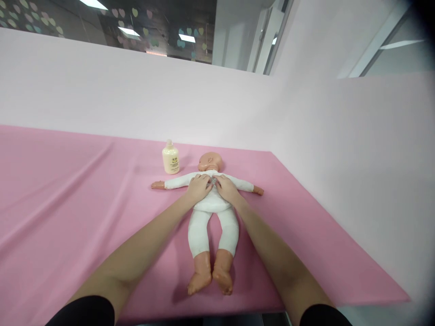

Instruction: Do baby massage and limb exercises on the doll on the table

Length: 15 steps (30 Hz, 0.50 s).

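A baby doll in a white suit lies on its back on the pink sheet, arms spread, bare feet toward me. My left hand rests flat on the doll's chest, left of centre. My right hand rests on the chest beside it, the fingertips of both meeting at the middle of the suit. Neither hand holds anything. A cream bottle stands upright just left of the doll's head.
The pink sheet covers a wide surface that ends at a pale wall behind and to the right. Its right edge runs diagonally toward me. Dark glass with heart stickers sits above the wall.
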{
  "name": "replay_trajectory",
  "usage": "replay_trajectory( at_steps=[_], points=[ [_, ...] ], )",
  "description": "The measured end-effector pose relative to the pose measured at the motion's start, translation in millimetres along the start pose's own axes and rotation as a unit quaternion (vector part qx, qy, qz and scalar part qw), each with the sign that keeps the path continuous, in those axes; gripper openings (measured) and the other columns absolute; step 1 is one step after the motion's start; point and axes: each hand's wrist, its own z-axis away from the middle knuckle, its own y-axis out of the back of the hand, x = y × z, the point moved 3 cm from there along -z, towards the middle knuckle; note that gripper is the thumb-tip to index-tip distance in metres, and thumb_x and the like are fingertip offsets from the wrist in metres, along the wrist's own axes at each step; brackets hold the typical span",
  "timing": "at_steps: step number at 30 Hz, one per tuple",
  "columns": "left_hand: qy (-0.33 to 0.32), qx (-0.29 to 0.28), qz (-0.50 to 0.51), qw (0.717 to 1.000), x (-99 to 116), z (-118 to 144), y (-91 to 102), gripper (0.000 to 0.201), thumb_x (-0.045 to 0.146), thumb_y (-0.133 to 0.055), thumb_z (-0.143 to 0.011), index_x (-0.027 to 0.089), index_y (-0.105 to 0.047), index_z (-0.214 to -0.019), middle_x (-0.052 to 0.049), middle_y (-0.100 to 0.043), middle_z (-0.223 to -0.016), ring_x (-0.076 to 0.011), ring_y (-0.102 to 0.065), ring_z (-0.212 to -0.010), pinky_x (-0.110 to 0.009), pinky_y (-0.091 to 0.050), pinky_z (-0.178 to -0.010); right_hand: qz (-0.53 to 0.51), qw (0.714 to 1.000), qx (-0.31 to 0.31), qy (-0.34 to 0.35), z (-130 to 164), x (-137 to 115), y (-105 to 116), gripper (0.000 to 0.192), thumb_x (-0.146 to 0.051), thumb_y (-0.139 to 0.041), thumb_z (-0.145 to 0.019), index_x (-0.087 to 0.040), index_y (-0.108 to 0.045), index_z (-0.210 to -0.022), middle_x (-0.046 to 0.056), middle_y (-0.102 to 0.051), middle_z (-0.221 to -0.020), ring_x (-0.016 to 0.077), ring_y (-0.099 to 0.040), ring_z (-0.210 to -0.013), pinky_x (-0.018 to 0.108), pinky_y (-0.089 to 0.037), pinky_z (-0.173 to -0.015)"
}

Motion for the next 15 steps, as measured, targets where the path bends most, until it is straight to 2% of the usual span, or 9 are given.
replay_trajectory(
  at_steps=[5, 8, 11, 15],
  points=[
    [-0.002, 0.011, -0.009, 1.000, -1.8, -0.1, -2.8, 0.034, 0.037, -0.042, -0.093, 0.019, -0.051, -0.121, -0.007, -0.057, -0.124, -0.0248, -0.048, -0.110, -0.038, -0.037, -0.092, 0.023, 1.000, -0.002, 0.001, 2.0, -2.7, 0.9, 0.037, -0.016, -0.037, -0.091, -0.017, -0.054, -0.125, 0.010, -0.058, -0.116, 0.0178, -0.052, -0.107, 0.030, -0.039, -0.097],
    [-0.003, -0.001, -0.017, 1.000, -1.5, -0.1, -4.2, 0.036, 0.037, -0.039, -0.093, 0.020, -0.052, -0.122, -0.007, -0.054, -0.127, -0.0253, -0.047, -0.109, -0.039, -0.038, -0.091, 0.054, 0.998, 0.014, 0.002, 4.4, -5.3, 2.3, 0.036, -0.017, -0.037, -0.091, -0.018, -0.057, -0.121, 0.010, -0.057, -0.114, 0.0204, -0.051, -0.105, 0.033, -0.040, -0.096],
    [0.001, -0.004, -0.026, 1.000, -0.9, 0.4, -4.5, 0.036, 0.037, -0.038, -0.093, 0.022, -0.054, -0.121, -0.007, -0.052, -0.129, -0.0254, -0.045, -0.112, -0.040, -0.037, -0.093, 0.060, 0.998, 0.032, 0.011, 5.4, -6.0, 2.5, 0.033, -0.017, -0.039, -0.090, -0.018, -0.059, -0.116, 0.011, -0.052, -0.125, 0.0222, -0.045, -0.114, 0.036, -0.037, -0.100],
    [0.000, 0.002, -0.026, 1.000, -1.5, 0.9, -5.0, 0.037, 0.039, -0.039, -0.092, 0.026, -0.053, -0.124, -0.004, -0.041, -0.143, -0.0278, -0.038, -0.122, -0.044, -0.033, -0.099, 0.026, 0.999, 0.031, 0.014, 5.0, -2.2, 0.2, 0.032, -0.014, -0.039, -0.088, -0.018, -0.057, -0.114, 0.009, -0.049, -0.133, 0.0206, -0.043, -0.123, 0.038, -0.035, -0.103]
  ],
)
